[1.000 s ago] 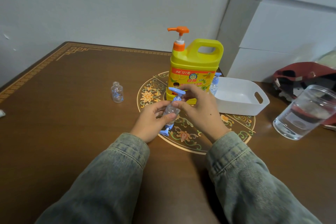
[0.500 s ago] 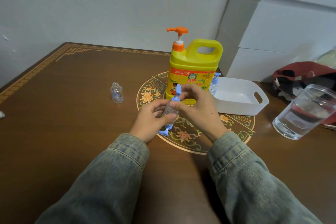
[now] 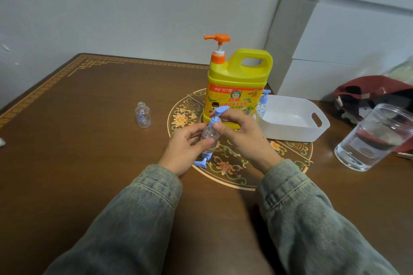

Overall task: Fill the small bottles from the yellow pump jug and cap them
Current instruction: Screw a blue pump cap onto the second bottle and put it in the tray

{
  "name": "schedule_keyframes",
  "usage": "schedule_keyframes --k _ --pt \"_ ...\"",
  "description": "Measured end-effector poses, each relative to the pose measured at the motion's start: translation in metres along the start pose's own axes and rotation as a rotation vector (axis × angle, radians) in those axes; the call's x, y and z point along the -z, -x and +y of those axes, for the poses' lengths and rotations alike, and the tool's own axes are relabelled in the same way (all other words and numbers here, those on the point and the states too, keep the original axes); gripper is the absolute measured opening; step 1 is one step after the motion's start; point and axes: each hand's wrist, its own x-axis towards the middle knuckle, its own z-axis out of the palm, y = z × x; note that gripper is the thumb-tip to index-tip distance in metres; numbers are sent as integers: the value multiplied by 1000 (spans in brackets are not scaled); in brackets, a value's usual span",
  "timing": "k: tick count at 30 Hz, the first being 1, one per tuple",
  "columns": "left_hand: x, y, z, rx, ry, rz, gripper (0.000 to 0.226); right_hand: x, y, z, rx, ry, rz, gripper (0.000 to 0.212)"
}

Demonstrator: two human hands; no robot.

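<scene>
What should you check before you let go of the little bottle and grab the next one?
1. Left hand grips the small bottle: ok.
2. Right hand has its grip on the blue pump cap: ok.
3. Cap screwed fully tight: cannot tell.
4. Bottle filled: cannot tell.
5. Next bottle, the open bottle at left, stands upright and uncapped: ok.
6. Spare blue cap lies on the table by the left hand: ok.

Clear small bottle (image 3: 209, 135) tilted, blue pump cap (image 3: 218, 115) on; yellow jug (image 3: 237, 87) upright behind.
</scene>
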Motion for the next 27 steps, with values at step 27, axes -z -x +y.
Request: schedule_keyframes --k 27 --pt "-2 1 0 -33 89 -150 27 9 3 4 70 -102 -138 18"
